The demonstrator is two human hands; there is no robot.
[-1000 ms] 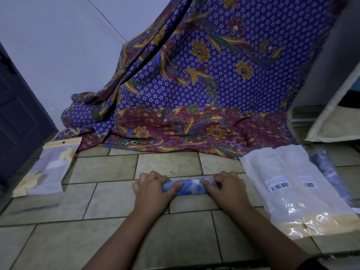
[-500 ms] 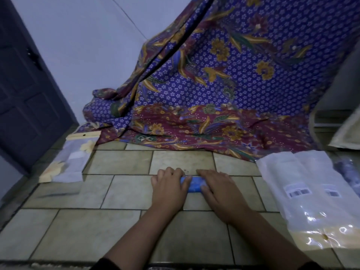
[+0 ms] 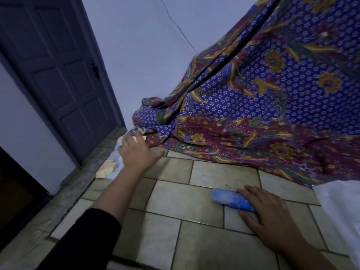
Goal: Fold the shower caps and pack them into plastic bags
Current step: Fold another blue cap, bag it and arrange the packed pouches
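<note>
The right hand [image 3: 270, 213] lies low at the lower right of the frame, its fingers laid over the right end of a rolled blue shower cap [image 3: 228, 198] and its thumb tucked against the near side, so the roll is held between them. The roll rests on the tiled floor [image 3: 175, 203], its left end sticking out free of the hand. The left hand [image 3: 136, 151] is stretched out well apart from it, toward the left of the middle of the frame, the back of the hand facing up. Its fingertips reach a plastic bag [image 3: 109, 166] that lies on the floor by the foot of the wall. They are blurred, so I cannot tell whether they pinch the bag or only touch it. A black sleeve [image 3: 87, 236] covers the left arm up to the forearm at the lower left. Just beyond the left hand, the hem of a purple and maroon flowered cloth [image 3: 272, 106] spreads over the floor and rises to the upper right corner. At the right edge, beside the right hand, part of a pile of white plastic bags [image 3: 342, 211] shows. A dark panelled door [image 3: 64, 75] fills the upper left, with a pale wall [image 3: 140, 45] between it and the cloth.
</note>
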